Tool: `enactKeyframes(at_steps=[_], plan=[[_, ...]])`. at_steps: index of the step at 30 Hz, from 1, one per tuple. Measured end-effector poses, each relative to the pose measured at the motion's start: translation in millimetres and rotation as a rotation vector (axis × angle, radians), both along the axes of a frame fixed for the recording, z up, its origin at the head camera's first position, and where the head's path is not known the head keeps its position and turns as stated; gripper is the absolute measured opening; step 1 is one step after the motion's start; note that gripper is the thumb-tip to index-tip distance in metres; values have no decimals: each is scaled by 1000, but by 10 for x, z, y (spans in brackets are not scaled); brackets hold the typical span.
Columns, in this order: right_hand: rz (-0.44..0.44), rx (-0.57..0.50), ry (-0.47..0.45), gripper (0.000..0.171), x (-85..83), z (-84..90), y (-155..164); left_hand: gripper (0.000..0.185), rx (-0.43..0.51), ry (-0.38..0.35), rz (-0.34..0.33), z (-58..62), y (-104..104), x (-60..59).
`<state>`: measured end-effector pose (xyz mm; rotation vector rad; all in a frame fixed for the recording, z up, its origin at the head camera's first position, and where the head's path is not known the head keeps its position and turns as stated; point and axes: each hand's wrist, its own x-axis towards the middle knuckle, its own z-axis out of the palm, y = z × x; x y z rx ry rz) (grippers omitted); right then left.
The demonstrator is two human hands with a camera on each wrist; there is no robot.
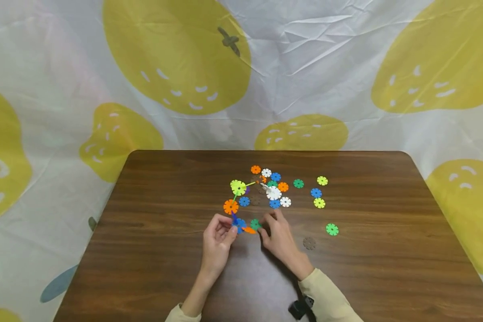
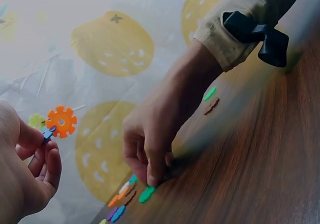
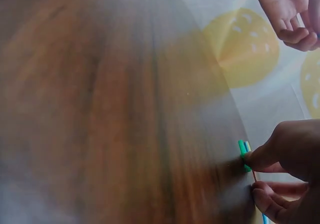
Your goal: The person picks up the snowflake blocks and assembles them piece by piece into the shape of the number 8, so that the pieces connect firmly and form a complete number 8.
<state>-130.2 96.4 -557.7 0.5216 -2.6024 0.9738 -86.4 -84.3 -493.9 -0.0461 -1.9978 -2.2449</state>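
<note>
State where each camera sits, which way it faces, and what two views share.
Head: on the head, facing forward and down at the table and fruit-print cloth; left hand, right hand and sleeves show.
Left wrist: on that wrist, looking past the left hand's blue disc toward the right hand; both hands and the right sleeve show.
Right wrist: on that wrist, looking low across the table; both hands show at right.
Shared: both wrist views show the right hand at the green disc.
</note>
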Motion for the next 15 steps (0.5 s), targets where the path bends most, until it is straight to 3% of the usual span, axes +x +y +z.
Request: enactKeyframes(at_steps=[7, 15], plan=[[25, 53, 36, 20, 38, 26, 4, 14, 12, 0, -5, -11, -30, -5], [47, 75, -58, 30, 51, 72, -27, 14, 24, 13, -20, 11, -50, -6]])
